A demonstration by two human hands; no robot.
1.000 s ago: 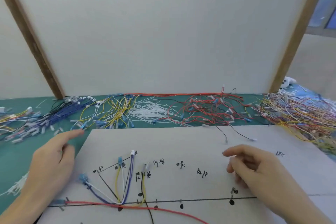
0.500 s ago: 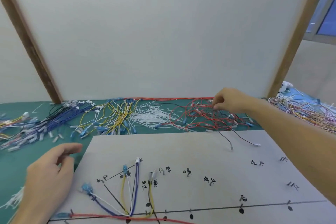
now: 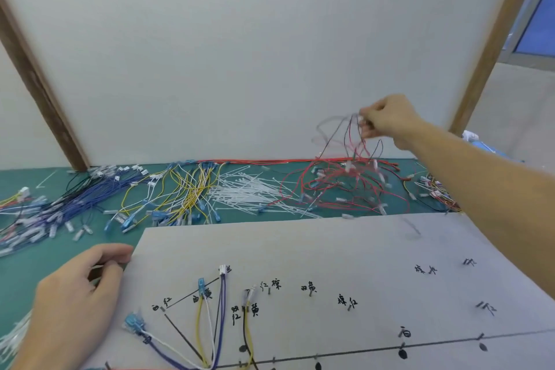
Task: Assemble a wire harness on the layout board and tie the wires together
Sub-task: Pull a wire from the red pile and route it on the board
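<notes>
R hand (image 3: 386, 122) w/ red/black wires (image 3: 350, 141) above pile, L hand (image 3: 78, 294) at layout board (image 3: 330, 249) edge.

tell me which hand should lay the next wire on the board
Right. The right hand already pinches a red-and-black wire lifted above the red pile, while the left hand rests at the layout board edge, likely steadying it.

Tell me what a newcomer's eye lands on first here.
The right hand, raised at the back right, pinches a tangle of red and black wires lifted above the red wire pile. Nearer, the left hand rests at the layout board corner, beside routed wires.
</notes>
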